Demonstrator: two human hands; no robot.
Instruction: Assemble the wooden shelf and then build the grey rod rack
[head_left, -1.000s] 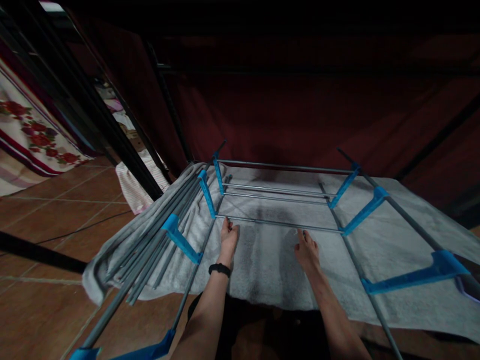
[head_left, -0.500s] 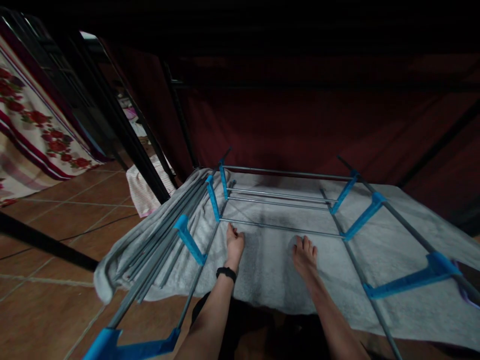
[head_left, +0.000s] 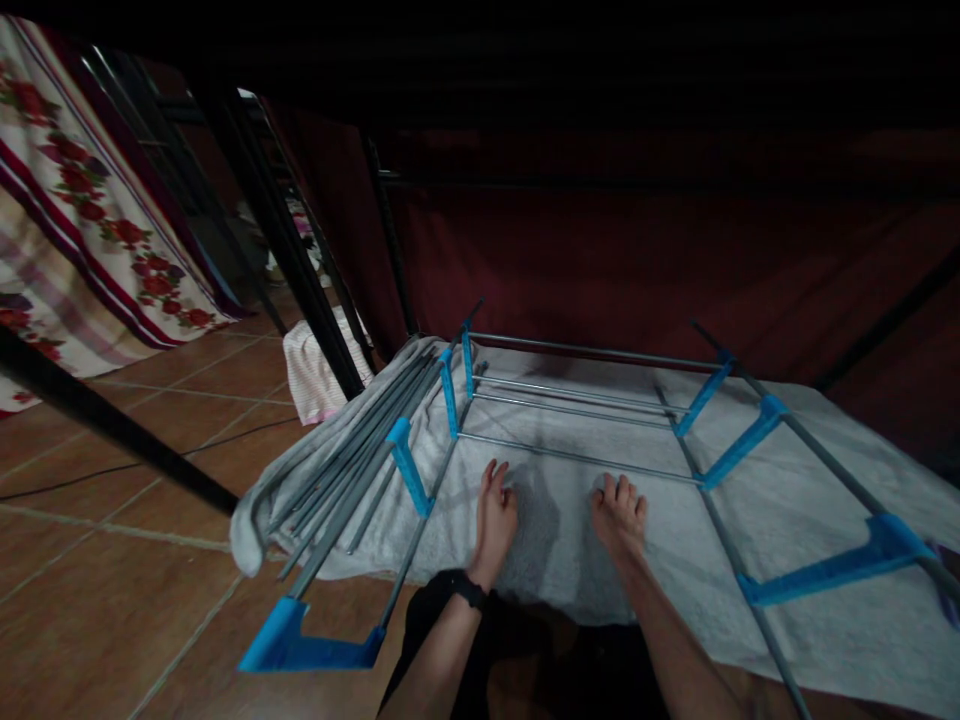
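Note:
A partly joined rack frame of grey metal tubes and blue plastic brackets [head_left: 411,468] lies on a grey blanket [head_left: 555,540]. Several thin crossbars, such as the nearest crossbar [head_left: 577,457], link its two sides. My left hand [head_left: 496,512], with a black band on its wrist, is just in front of that crossbar's left part, fingers apart and nothing held. Close to the crossbar's right part is my right hand [head_left: 621,515], fingers spread and slightly bent, also holding nothing. Both hands are over the blanket, apart from the tubes. Another blue bracket [head_left: 825,570] sits at the near right.
A bundle of loose grey tubes [head_left: 360,440] lies on the blanket's left side. Black metal posts [head_left: 300,250] stand at the left, with a striped cloth [head_left: 319,365] on the tiled floor [head_left: 172,540]. A dark red curtain [head_left: 600,260] hangs behind.
My left hand has drawn back from the crossbar, and its fingers have opened. My right hand stays near its place with fingers spread. The view has turned slightly left.

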